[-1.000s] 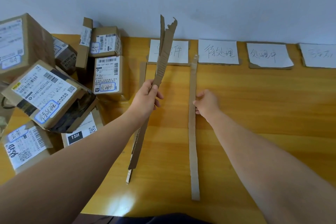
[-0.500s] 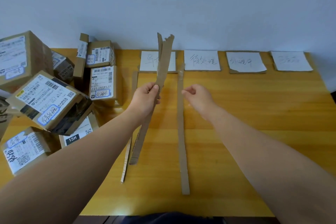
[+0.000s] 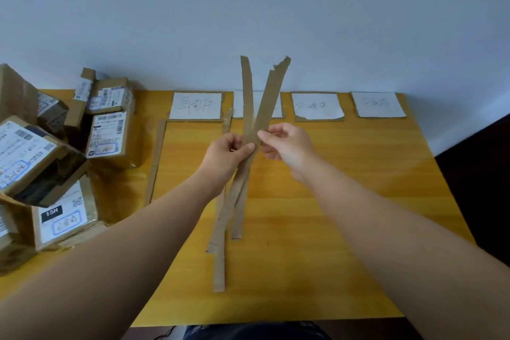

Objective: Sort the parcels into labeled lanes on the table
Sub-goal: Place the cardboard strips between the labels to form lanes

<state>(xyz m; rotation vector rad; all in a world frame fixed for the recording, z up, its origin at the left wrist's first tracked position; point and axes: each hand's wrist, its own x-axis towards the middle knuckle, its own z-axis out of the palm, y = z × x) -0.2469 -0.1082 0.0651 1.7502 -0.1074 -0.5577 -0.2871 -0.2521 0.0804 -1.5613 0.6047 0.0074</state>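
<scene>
Above the middle of the counter (image 3: 358, 201), a pair of strips (image 3: 251, 130) of brown cardboard is held upright and fanned into a V. The pair is gripped at its crossing by the left hand (image 3: 229, 153), with the thumb pressed on top. The torn-ended strip (image 3: 273, 91) is pinched between thumb and forefinger of the right hand (image 3: 288, 146). Half a second ago the right hand was free above the laid strip (image 3: 219, 270), and the pair was held together by the left hand alone. The right hand has since been brought across and the pair spread apart. One strip is judged to be being drawn off to mark a further lane, so the lanes are unfinished and sorting has not begun. The parcels (image 3: 106, 135) are heaped at the left end of the counter, taped shut, their contents unseen. One lane is bounded by the laid strip and the outer strip (image 3: 157, 157), beneath the leftmost of the paper labels (image 3: 196, 105) at the far edge. No parcel is seen in it.
</scene>
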